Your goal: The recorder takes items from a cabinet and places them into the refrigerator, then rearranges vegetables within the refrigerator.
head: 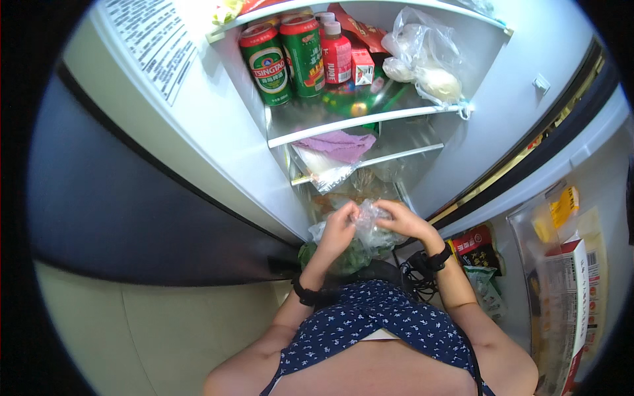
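Both hands are in front of my body, at the lower part of an open refrigerator. My left hand [340, 228] pinches the gathered top of a clear plastic bag [369, 220] between thumb and fingers. From the other side, my right hand [400, 219] grips the same bag, its fingers partly hidden by the crumpled film. Below my hands lie green leafy vegetables [334, 260], seen through clear plastic. What else the bags contain is hidden.
Tingtao-style green beer cans [270, 67], a red juice bottle [337, 54] and bagged white food [436, 81] stand on the glass shelf [366, 120]. A purple cloth [342, 143] lies lower. The open door [609, 173] at right holds boxes [564, 302] and packets [478, 247].
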The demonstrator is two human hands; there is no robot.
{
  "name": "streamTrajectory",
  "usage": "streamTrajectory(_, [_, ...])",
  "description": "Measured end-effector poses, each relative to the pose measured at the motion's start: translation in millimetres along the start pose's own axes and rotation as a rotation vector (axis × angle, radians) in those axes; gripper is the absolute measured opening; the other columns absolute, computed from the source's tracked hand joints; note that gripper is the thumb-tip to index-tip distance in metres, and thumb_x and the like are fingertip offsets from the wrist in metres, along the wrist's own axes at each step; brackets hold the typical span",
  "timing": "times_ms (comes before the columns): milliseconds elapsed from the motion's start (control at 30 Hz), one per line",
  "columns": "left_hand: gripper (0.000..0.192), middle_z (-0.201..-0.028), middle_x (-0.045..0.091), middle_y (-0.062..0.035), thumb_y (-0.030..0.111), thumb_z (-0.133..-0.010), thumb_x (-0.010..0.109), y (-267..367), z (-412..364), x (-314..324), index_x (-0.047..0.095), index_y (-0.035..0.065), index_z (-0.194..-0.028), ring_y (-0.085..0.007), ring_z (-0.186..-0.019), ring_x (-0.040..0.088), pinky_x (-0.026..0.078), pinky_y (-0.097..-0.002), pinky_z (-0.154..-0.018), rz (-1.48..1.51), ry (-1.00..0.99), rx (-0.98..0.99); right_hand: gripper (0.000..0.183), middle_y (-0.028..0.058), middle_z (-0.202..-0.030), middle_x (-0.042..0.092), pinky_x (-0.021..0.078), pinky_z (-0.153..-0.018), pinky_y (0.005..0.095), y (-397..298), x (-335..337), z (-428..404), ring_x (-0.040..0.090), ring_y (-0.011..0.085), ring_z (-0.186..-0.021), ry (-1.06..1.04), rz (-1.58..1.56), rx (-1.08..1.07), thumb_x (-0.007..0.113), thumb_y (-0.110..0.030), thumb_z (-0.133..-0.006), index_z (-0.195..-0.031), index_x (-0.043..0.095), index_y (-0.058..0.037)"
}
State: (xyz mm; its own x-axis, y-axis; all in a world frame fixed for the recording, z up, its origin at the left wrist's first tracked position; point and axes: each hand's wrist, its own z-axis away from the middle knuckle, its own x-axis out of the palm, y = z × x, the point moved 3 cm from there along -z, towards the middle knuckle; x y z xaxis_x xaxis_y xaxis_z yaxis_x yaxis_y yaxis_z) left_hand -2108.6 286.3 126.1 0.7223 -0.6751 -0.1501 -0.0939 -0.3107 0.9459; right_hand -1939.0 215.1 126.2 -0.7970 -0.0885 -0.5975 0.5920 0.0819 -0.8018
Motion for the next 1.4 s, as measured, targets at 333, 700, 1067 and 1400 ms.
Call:
streamTrajectory(333, [0.036,-0.081,0.063,-0.0094,-0.003,-0.087,0.044,-58.7,10.0,-2.2,0.046,0.0073,-0.121,-0.0147,-0.073,0.061,0.047,-0.0277,-0.07,0.006,0.149,-0.219,0.016,0.0151,-0.073,0.058,0.044,-0.056,0.0309,46.1,-39.3,55.8,0.06,0.0187,-0.064,0.758,-0.072,0.431,0.051,-0.006,-0.083,-0.098,0.053,-0.0004])
streamTrajectory(700, [0.022,-0.091,0.055,-0.0067,-0.014,-0.078,0.045,-62.9,-67.8,34.0,0.052,0.0006,-0.093,-0.0148,-0.088,0.052,0.04,-0.0269,-0.083,0.102,0.603,0.012,0.014,0.0013,-0.085,0.055,0.041,-0.054,0.0202,36.7,-65.5,74.7,0.047,0.0052,-0.064,1.037,-0.289,0.215,0.047,-0.007,-0.09,-0.101,0.051,-0.001])
streamTrajectory(1067, [0.01,-0.072,0.06,-0.0128,0.008,-0.073,0.062,-215.2,-95.7,73.7,0.058,0.0052,-0.082,-0.0319,-0.069,0.059,0.046,-0.0389,-0.064,-0.311,0.322,-0.187,0.017,0.0044,-0.094,0.055,0.0441,-0.066,0.0221,9.7,-49.7,55.6,0.05,0.0083,-0.074,0.992,-0.357,0.052,0.044,-0.006,-0.092,-0.107,0.048,0.001])
streamTrajectory(1400, [0.014,-0.093,0.057,-0.0083,0.0,-0.078,0.051,-179.0,-161.9,80.6,0.054,0.0069,-0.091,-0.0198,-0.091,0.055,0.047,-0.0318,-0.074,0.806,0.223,-0.714,0.022,0.0082,-0.104,0.059,0.0422,-0.078,0.0226,-5.3,-60.2,75.6,0.052,0.0085,-0.086,1.017,-0.215,0.13,0.041,-0.004,-0.091,-0.111,0.048,0.0013])
